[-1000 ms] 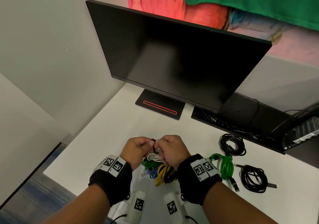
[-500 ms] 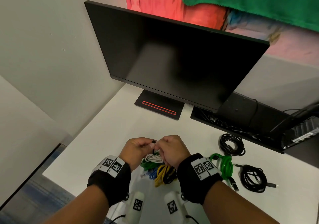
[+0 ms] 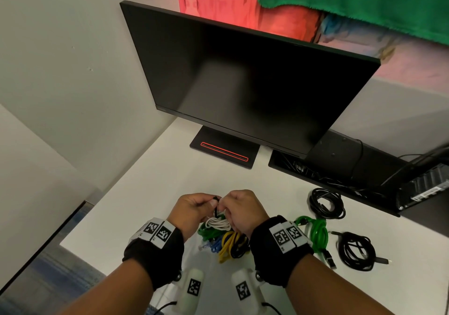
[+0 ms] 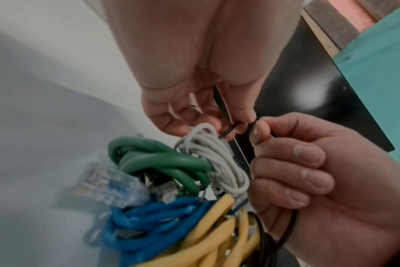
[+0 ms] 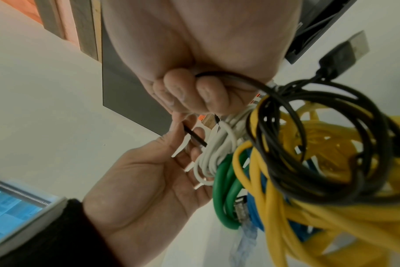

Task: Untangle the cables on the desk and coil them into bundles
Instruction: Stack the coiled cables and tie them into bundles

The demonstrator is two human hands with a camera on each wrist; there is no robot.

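A tangle of white [image 3: 217, 223], green [image 3: 206, 233], blue [image 3: 216, 245] and yellow [image 3: 230, 244] cables is lifted just above the white desk [image 3: 145, 193] near its front edge. My left hand [image 3: 206, 201] and right hand [image 3: 228, 203] meet above it, and each pinches a thin black cable [image 3: 215, 203]. In the left wrist view my left thumb and fingers pinch its short end [image 4: 227, 130], next to the white coil [image 4: 217, 159]. In the right wrist view my right hand [image 5: 194, 94] has its fingers curled round a black cable loop [image 5: 286, 126] that runs through the yellow strands [image 5: 308, 207].
A dark monitor [image 3: 243, 76] on a black base [image 3: 223, 149] stands behind the hands. A black cable tray [image 3: 340, 169] lies at the back right. To the right, coiled bundles rest on the desk: a black one [image 3: 326, 205], a green one [image 3: 315, 234] and another black one [image 3: 356, 251].
Both hands stay in the same spot over the tangle. Only the fingers shift slightly on the thin black cable.
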